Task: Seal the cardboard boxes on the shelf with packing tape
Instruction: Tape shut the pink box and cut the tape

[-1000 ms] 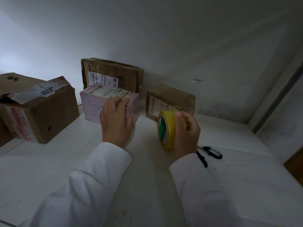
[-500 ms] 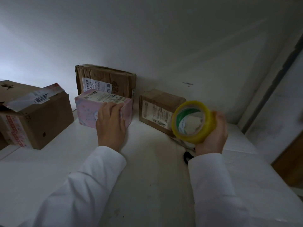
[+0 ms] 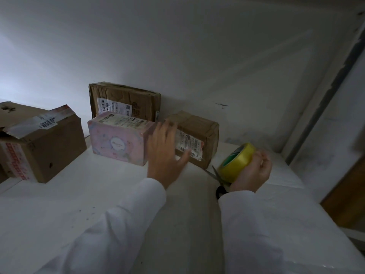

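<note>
My right hand [image 3: 251, 171] grips a yellow roll of packing tape [image 3: 236, 164] low over the white shelf [image 3: 98, 194], at the right of a small brown box [image 3: 199, 133] with a white label. My left hand [image 3: 164, 149] is blurred, fingers spread, in front of that small brown box and just right of a pink box [image 3: 118, 141]; it holds nothing. Behind the pink box a flat brown box [image 3: 126, 101] leans against the wall. A larger cardboard box [image 3: 39, 143] with loose, torn tape on top stands at the left.
Black-handled scissors [image 3: 218, 179] lie on the shelf, partly hidden under my right hand and sleeve. White walls close the shelf at the back and right. A brown wooden surface [image 3: 349, 196] shows beyond the shelf's right edge.
My left hand has let go of the pink box and moved right, in front of the small brown box. My right hand has lowered the tape roll toward the shelf.
</note>
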